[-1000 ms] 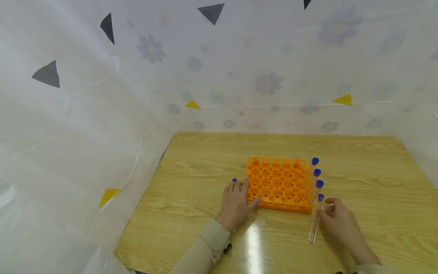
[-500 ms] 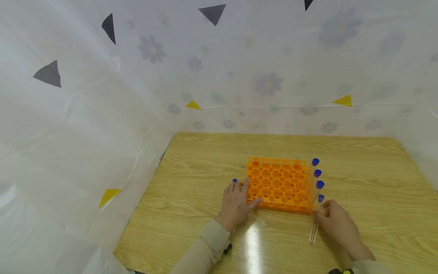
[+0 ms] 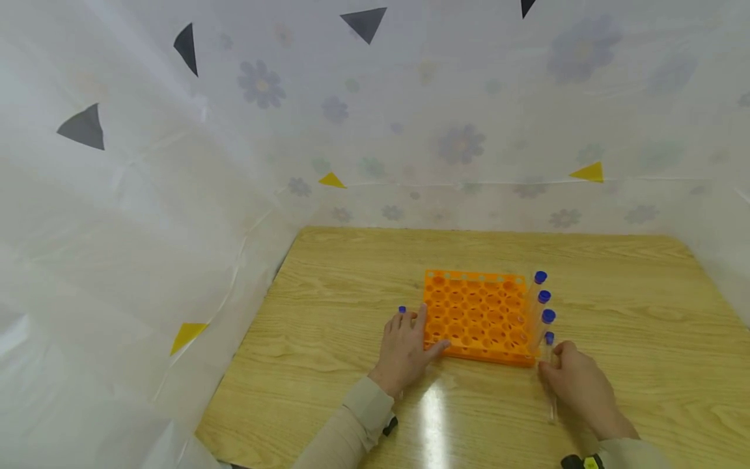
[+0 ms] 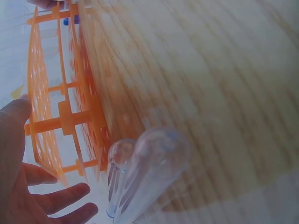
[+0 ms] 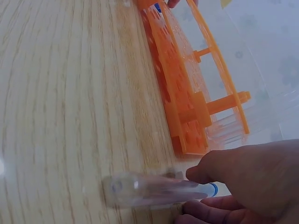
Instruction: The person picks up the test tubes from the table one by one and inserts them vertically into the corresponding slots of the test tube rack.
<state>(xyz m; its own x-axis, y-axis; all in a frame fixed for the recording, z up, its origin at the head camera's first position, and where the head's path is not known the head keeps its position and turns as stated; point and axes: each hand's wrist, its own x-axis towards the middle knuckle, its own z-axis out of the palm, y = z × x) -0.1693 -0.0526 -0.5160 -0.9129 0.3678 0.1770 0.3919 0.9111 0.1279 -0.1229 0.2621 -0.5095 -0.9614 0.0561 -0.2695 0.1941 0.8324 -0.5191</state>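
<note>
My left hand (image 3: 401, 352) rests against the left end of an orange test tube rack (image 3: 477, 312). Its thumb lies on the front edge and its fingers stretch along the side. In the left wrist view, clear test tubes (image 4: 154, 172) lie beside that hand; the head view shows a blue cap (image 3: 402, 309) behind its fingers. At the rack's front right corner, my right hand (image 3: 580, 384) pinches a clear test tube (image 3: 553, 410) with a blue cap, its bottom end pointing towards me. Three capped tubes (image 3: 544, 297) stand in the rack's right end.
The rack sits on a wood-grain table (image 3: 340, 273). A pale plastic sheet (image 3: 387, 130) with flower prints and dark and yellow triangles encloses the back and sides. Wrist devices (image 3: 586, 461) show near the sleeves.
The right hand has moved slightly left and taken hold of the tube. The tube's bottom end has swung right. The left hand and rack stay in place.
</note>
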